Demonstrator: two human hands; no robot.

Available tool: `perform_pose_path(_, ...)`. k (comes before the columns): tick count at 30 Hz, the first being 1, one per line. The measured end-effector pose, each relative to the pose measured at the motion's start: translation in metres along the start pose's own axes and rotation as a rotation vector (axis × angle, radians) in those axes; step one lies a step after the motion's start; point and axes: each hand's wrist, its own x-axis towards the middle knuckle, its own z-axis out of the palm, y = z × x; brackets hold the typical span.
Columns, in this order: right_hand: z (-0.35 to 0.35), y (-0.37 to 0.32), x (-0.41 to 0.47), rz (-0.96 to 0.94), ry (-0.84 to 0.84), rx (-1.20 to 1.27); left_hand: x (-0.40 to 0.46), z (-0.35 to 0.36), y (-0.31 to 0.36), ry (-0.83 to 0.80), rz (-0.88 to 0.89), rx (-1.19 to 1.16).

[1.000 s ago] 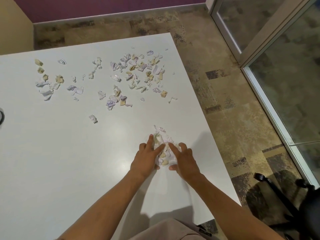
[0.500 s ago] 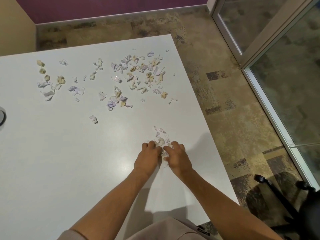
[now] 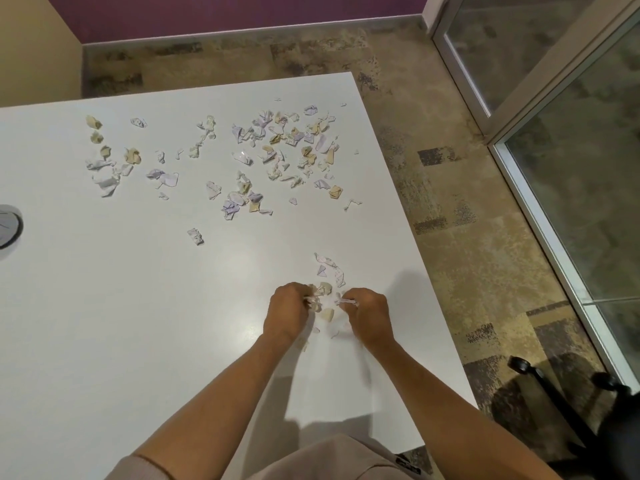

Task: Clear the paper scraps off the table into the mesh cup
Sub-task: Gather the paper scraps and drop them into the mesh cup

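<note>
My worktop (image 3: 138, 323) looks smooth, faintly glossy white; the paper scraps (image 3: 277, 147) are crumpled, matt, perhaps partly printed.

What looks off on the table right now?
Torn paper scraps lie strewn across the far half of the white table, uncollected. Both hands, left hand and right hand, grip small bunches near the front edge, with loose bits lying between them. A round object is cut off at the left edge.

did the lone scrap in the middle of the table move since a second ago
No. The lone scrap keeps the same spot relative to the big scatter of scraps and the table edge; only the camera shifted.
</note>
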Motion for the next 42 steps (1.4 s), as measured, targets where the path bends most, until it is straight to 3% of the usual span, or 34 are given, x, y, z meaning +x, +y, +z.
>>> perform_pose_path(7,-0.004,0.002,-0.003,0.472,-0.039,0.521,-0.005,-0.02,-0.006,0.075,-0.161,-0.343)
perform_pose_path(14,-0.002,-0.029,-0.011,0.535,-0.027,1.087,-0.021,-0.045,-0.024,0.057,-0.288,-0.719)
perform_pose_path(22,0.026,-0.104,-0.011,0.601,-0.091,1.399,-0.047,-0.102,-0.052,0.106,-0.286,-0.968)
perform_pose_path(42,0.177,-0.34,0.007,0.554,-0.327,1.454,-0.078,-0.292,-0.232,0.452,-0.295,-1.016)
